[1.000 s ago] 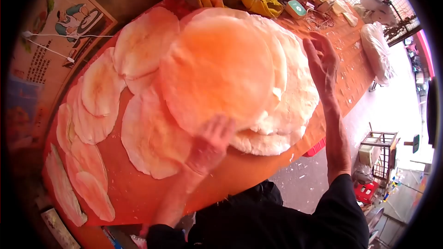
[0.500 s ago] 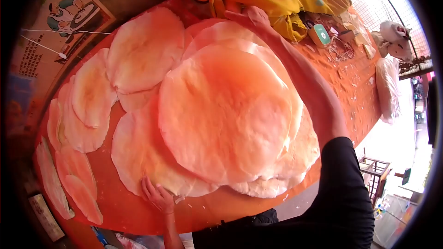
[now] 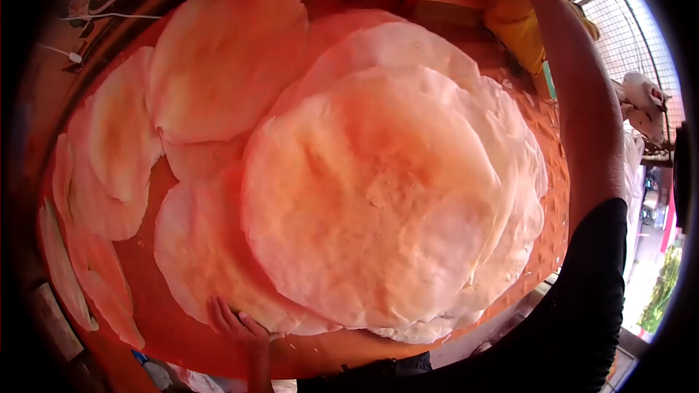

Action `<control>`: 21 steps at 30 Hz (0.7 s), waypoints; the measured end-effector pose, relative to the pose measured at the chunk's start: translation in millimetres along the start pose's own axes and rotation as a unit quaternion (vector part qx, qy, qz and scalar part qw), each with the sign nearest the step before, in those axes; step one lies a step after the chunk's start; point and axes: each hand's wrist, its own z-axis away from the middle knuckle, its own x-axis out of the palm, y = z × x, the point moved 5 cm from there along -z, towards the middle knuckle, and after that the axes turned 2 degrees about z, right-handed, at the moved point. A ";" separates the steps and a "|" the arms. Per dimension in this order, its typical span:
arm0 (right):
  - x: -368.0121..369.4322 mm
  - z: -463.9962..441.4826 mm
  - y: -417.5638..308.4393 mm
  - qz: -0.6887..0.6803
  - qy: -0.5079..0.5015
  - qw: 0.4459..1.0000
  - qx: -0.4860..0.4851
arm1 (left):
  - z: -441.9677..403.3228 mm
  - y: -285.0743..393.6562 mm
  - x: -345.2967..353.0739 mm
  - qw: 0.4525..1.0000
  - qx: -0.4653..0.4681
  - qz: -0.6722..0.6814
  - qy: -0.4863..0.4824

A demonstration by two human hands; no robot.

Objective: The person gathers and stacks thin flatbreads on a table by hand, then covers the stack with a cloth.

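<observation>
Large, thin round flatbreads lie overlapped on an orange-red table cover (image 3: 138, 269). The biggest pile, topped by a broad pale flatbread (image 3: 371, 196), fills the middle. My left hand (image 3: 238, 322) rests at the near edge of a lower flatbread (image 3: 193, 247), fingers slightly spread and lying on it, holding nothing. My right forearm (image 3: 579, 80) stretches up past the right side of the pile toward a yellow cloth (image 3: 513, 22). The right hand itself is beyond the top of the view, so its fingers are hidden.
More flatbreads (image 3: 229, 58) overlap at the far left, with folded ones (image 3: 109, 284) along the left edge. A white cable (image 3: 109, 16) crosses the poster at upper left. Wire mesh (image 3: 619, 22) and a white bag (image 3: 644, 102) stand at the right.
My right arm has swung right and farther up, taking the hand out of view. The yellow cloth has shifted right, uncovering a box-like shape behind. My left hand stays on the flatbread's edge.
</observation>
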 end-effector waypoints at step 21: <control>83.2 199.5 -139.9 -0.375 -0.452 0.809 -0.016 | -0.4 -6.0 -2.5 0.999 0.016 0.019 0.037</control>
